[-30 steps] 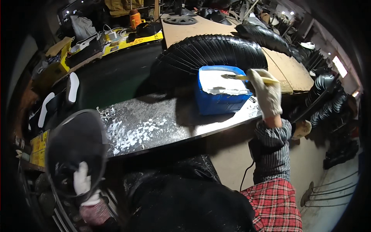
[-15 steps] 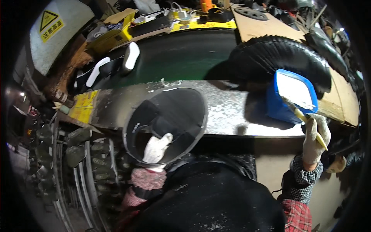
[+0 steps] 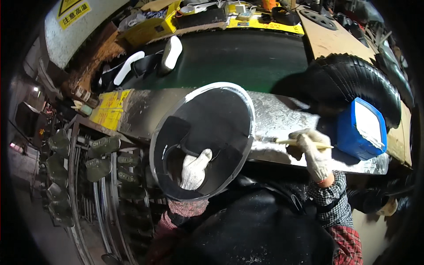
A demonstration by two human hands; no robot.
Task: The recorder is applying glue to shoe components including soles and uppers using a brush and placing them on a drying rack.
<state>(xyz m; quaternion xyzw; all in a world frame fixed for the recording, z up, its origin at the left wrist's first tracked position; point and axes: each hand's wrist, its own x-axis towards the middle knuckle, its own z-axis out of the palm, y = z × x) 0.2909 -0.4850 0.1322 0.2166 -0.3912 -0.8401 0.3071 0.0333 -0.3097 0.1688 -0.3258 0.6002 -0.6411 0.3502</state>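
A large black piece, round and hollow like a wide bowl, tilts in front of me with its opening toward me. Wet white coating shows along the upper part of its pale rim. My left hand, in a white knit glove, is inside it, closed on a black inner part with the thumb up. My right hand, gloved too, grips a brush with a pale wooden handle. Its bristles point left, close to the bowl's right rim; whether they touch I cannot tell. Right of that hand stands a blue tub of white paste.
A fanned stack of black pieces lies behind the tub on the metal-edged bench. White-soled shoe parts rest at the back left. Racks of dark foot-shaped forms stand on the left. A yellow box sits at the far edge.
My right hand has moved left with the brush, from the tub to beside the black piece's rim. More white shows along that rim. The whole view has shifted.
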